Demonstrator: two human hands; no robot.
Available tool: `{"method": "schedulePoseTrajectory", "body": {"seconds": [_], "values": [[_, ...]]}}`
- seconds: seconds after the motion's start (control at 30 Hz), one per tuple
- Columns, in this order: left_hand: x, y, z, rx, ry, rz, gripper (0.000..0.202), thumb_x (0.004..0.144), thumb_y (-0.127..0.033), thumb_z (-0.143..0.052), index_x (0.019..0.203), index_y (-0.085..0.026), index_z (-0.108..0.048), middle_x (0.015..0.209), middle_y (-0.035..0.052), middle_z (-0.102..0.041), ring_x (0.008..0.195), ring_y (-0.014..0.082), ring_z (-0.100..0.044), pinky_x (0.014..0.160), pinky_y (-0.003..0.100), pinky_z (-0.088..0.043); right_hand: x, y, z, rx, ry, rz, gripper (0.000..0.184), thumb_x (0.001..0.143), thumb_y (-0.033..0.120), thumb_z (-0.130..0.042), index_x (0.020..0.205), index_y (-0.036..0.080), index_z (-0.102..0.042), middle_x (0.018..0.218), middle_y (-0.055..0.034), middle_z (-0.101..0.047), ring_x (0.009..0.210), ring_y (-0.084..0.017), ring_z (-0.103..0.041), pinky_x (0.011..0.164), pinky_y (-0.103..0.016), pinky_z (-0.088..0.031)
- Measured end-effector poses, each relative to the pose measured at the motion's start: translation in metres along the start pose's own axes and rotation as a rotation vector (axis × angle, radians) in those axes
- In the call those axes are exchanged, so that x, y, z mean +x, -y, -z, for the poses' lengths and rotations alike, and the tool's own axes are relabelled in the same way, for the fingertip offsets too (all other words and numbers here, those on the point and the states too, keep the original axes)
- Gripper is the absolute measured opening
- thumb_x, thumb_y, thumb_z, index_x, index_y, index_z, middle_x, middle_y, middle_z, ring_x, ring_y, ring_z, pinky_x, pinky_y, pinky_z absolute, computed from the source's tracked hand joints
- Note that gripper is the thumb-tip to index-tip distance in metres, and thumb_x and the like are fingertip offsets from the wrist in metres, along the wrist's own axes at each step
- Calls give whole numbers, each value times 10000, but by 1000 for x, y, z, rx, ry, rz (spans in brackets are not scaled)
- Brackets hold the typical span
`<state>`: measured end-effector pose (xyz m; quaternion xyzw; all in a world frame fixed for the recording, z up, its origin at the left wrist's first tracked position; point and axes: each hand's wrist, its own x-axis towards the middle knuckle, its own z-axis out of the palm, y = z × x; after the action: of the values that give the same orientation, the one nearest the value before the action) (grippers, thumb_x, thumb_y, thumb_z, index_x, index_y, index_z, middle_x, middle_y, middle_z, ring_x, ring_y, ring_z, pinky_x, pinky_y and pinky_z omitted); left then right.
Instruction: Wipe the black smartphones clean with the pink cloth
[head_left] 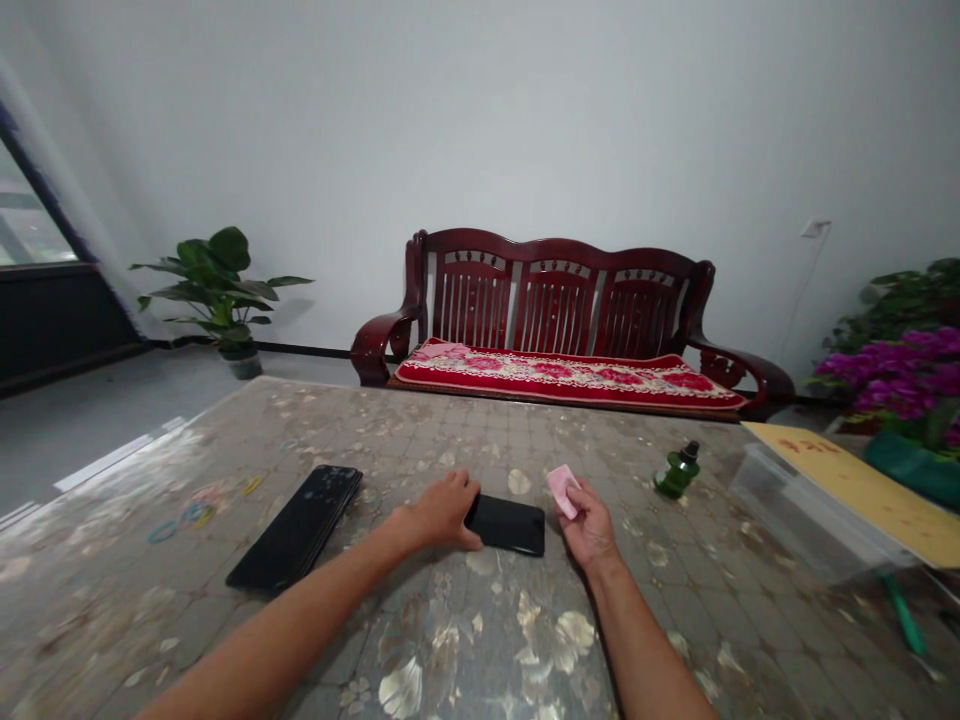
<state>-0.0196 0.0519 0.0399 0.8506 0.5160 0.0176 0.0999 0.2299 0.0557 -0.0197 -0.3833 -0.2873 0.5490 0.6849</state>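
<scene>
A black phone (pixel 511 524) lies flat on the floral table (pixel 465 640). My left hand (pixel 444 511) rests on the phone's left end, fingers curled over its edge and gripping it. Just right of the phone, my right hand (pixel 589 523) pinches a small pink cloth (pixel 562 488) and holds it a little above the table. A larger black tablet (pixel 298 525) lies to the left of my left hand, untouched.
A small green bottle (pixel 677 471) stands right of the cloth. A clear plastic box with a yellow lid (pixel 832 500) sits at the table's right edge. Coloured rubber bands (pixel 196 512) lie at the left. Behind the table are a red wooden bench (pixel 562 330) and potted plants.
</scene>
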Motion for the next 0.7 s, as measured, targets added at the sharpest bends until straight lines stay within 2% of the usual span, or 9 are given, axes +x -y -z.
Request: {"method": "schedulePoseTrajectory", "body": {"seconds": [0.1,0.2,0.3,0.4,0.5,0.6,0.7], "values": [[-20,-10,-18,-12,-70,77,582,716,-463,-786,1146,-107,-623,1160,195,-589,1118,392,-543,951,484,-459,-4,0,-3,-113,-17,46,293,547,306,-777,799,170,-718,704,-1,-683,632,-162,-598,573,-253,-462],[-33,-6,-30,-163,-121,38,728,686,-385,-823,1314,-144,-547,1248,160,-578,1174,357,-521,1030,458,-416,-11,2,-6,-251,-30,85,264,567,307,-797,780,159,-748,689,-5,-677,653,-177,-591,615,-267,-444],[-40,11,-34,-354,-135,-36,841,664,-279,-828,1418,-207,-462,1352,137,-550,1257,334,-486,1098,459,-360,-19,7,-7,-619,-17,271,187,679,307,-727,814,189,-777,772,-23,-686,747,-200,-608,690,-284,-446],[-45,25,-36,-477,-156,-86,817,681,-246,-797,1426,-231,-462,1372,124,-548,1281,325,-476,1106,459,-356,-26,10,-8,-1125,73,543,264,822,229,-538,930,235,-779,860,-40,-676,823,-200,-618,759,-294,-449],[-46,30,-42,-528,-210,-89,801,684,-230,-774,1424,-230,-468,1335,115,-577,1247,321,-505,1085,460,-383,-33,10,-11,-1454,179,639,352,820,105,-491,989,241,-768,884,-53,-668,875,-201,-609,801,-292,-441],[-45,31,-52,-544,-275,-72,791,668,-216,-759,1409,-221,-482,1303,113,-595,1219,321,-527,1070,465,-401,-39,7,-17,-1652,274,652,320,829,85,-541,1001,242,-760,881,-53,-665,888,-208,-591,812,-297,-426],[-44,31,-59,-548,-319,-64,786,645,-203,-752,1388,-206,-494,1270,113,-610,1195,321,-543,1068,472,-408,-47,4,-28,-1699,379,686,282,849,103,-574,1014,254,-746,898,-43,-660,909,-208,-574,813,-299,-410]]}}
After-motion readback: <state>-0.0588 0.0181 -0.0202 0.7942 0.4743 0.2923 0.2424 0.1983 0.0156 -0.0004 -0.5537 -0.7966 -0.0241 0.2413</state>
